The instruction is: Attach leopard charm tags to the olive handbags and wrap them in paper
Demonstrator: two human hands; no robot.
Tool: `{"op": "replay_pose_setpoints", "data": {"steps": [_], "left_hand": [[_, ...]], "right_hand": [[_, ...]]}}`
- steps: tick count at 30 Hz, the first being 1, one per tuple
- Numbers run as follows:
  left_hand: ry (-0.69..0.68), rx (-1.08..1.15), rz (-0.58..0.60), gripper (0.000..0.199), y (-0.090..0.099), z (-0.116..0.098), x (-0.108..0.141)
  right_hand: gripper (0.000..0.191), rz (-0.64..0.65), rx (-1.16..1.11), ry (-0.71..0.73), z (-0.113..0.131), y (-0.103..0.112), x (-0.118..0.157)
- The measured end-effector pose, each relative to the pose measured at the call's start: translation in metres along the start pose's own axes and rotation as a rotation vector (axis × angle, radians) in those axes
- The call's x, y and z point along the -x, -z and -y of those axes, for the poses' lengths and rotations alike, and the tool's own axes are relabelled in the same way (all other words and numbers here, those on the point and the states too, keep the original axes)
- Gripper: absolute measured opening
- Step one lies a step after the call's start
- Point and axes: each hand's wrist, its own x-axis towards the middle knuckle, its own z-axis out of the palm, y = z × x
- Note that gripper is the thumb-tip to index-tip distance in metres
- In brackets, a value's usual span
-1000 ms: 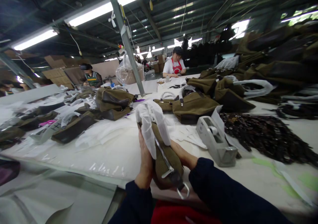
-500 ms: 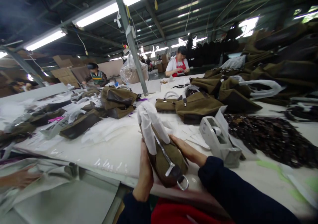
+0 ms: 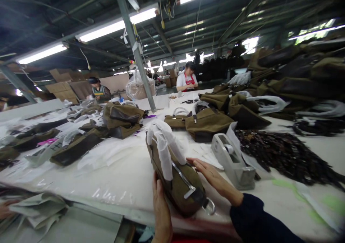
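An olive-green handbag (image 3: 185, 196) with a dark base, a silver zipper and a metal ring at its near end stands on the table in front of me. Its handles (image 3: 165, 153) are wrapped in white tissue. My left hand (image 3: 161, 210) lies with fingers stretched along the bag's left side. On the other side, my right hand (image 3: 215, 178) rests with straight fingers against the bag. Neither hand's fingers curl around it. Just right of my right hand stands a grey tape dispenser (image 3: 234, 164).
More olive bags (image 3: 207, 124) lie across the white table (image 3: 115, 178), and a tall pile (image 3: 302, 78) stands at right. Dark straps (image 3: 280, 153) are heaped below it. A metal post (image 3: 138, 56) rises mid-table. Two people work opposite; another person's hand (image 3: 5, 210) shows at lower left.
The view has shifted, so the bag appears slightly lower. My right hand's fingers have straightened along the bag's side. At lower left, the other person's hand has moved left with the grey sheet.
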Motion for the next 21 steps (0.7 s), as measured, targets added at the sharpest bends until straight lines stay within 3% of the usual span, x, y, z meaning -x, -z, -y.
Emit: {"op": "replay_pose_setpoints", "data": {"steps": [2, 4, 6, 9, 14, 16, 21], "left_hand": [[0.023, -0.029, -0.030, 0.058, 0.012, -0.007, -0.002], [0.001, -0.053, -0.080, 0.053, 0.024, -0.014, -0.010], [-0.070, -0.062, -0.133, 0.050, 0.033, -0.022, -0.023], [-0.188, -0.084, -0.172, 0.048, 0.040, -0.032, -0.052], [-0.246, -0.014, -0.098, 0.053, 0.038, -0.049, -0.114], [-0.249, 0.012, -0.056, 0.055, 0.033, -0.055, -0.135], [-0.209, 0.077, 0.112, 0.059, 0.018, -0.058, -0.160]], "right_hand": [[0.052, -0.070, -0.021, 0.020, 0.010, 0.009, 0.006], [0.056, -0.044, -0.028, 0.105, 0.021, 0.011, 0.020], [0.074, 0.014, 0.016, 0.189, 0.028, 0.006, 0.038], [0.106, -0.023, 0.088, 0.211, 0.027, -0.004, 0.063], [0.083, -0.040, 0.142, 0.179, 0.012, -0.019, 0.078], [0.088, -0.059, 0.201, 0.211, 0.007, -0.026, 0.078], [0.083, -0.186, 0.296, 0.221, -0.010, -0.035, 0.073]]}}
